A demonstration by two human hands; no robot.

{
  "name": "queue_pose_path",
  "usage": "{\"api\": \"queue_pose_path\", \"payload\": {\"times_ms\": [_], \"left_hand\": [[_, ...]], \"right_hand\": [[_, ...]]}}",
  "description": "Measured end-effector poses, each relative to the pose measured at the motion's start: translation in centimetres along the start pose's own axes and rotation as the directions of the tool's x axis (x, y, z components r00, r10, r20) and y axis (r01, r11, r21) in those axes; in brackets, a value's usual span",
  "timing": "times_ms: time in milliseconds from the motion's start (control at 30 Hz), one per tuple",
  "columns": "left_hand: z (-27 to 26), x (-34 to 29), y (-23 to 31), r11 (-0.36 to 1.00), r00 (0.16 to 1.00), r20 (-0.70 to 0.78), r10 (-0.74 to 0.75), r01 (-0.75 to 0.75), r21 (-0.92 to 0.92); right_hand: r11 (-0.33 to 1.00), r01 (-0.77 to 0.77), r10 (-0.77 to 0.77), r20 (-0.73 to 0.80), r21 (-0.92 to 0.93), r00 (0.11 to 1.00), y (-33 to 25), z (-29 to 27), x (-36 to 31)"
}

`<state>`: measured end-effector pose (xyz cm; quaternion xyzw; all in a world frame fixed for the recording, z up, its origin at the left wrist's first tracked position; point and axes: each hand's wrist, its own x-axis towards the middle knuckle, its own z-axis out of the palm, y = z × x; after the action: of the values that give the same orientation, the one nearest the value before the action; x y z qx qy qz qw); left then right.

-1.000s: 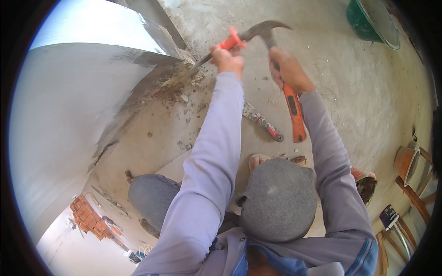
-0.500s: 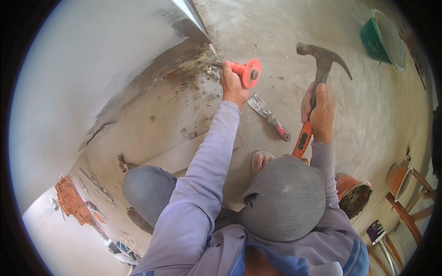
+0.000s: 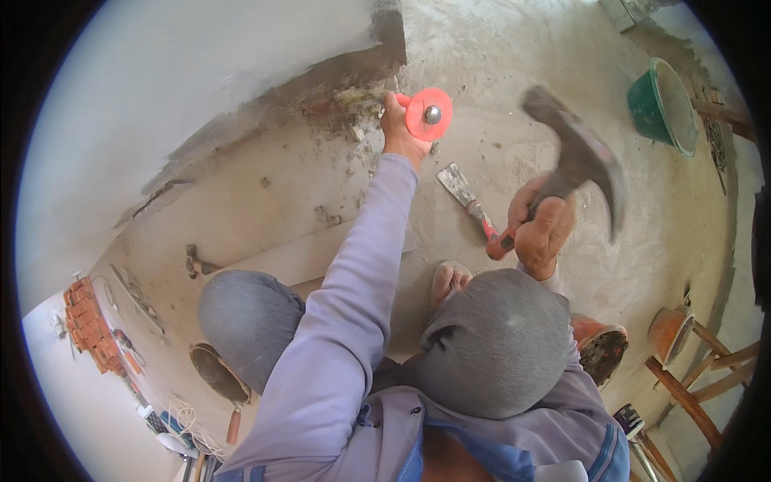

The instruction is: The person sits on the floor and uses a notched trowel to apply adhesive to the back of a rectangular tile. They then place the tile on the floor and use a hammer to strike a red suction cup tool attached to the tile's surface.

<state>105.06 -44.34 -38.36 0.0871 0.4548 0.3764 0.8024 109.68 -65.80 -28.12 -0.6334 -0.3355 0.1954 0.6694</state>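
My left hand [image 3: 399,135] is closed round a chisel with a round red guard [image 3: 418,122]; its metal striking end faces me. The chisel's blade is mostly hidden behind the hand, near the chipped, crumbling foot of the wall [image 3: 353,100]. A claw hammer [image 3: 572,153] is in my right hand [image 3: 544,221], which wraps its dark and orange handle. The hammer head is raised off the floor, apart from the chisel and slightly blurred. Between the two hands a scraper [image 3: 466,194] with a mortar-smeared blade and red handle lies on the floor.
A green tub [image 3: 652,104] stands at the far right. An orange bucket [image 3: 598,341] sits beside my right knee, with a wooden frame [image 3: 683,394] beyond. Another hammer [image 3: 197,262], a round pan [image 3: 215,373] and stacked bricks [image 3: 92,321] are at left. Rubble lies along the wall.
The hammer has tilted up toward me, its head swinging lower in the view and its handle end lifting. The chisel's guard has turned to face me more. My view has shifted slightly.
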Motion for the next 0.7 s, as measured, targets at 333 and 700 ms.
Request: {"api": "queue_pose_path", "payload": {"times_ms": [333, 700], "left_hand": [[-1.1, 3.9, -0.7, 0.981, 0.958, 0.279, -0.063, 0.111, -0.16], [-1.3, 5.6, 0.7, 0.949, 0.999, 0.029, -0.026, 0.033, -0.314]], "right_hand": [[0.607, 0.333, -0.312, 0.168, -0.721, 0.935, 5.9, 3.3, 0.5], [0.805, 0.105, 0.006, 0.185, -0.585, 0.983, 4.9, 3.8, 1.9]]}}
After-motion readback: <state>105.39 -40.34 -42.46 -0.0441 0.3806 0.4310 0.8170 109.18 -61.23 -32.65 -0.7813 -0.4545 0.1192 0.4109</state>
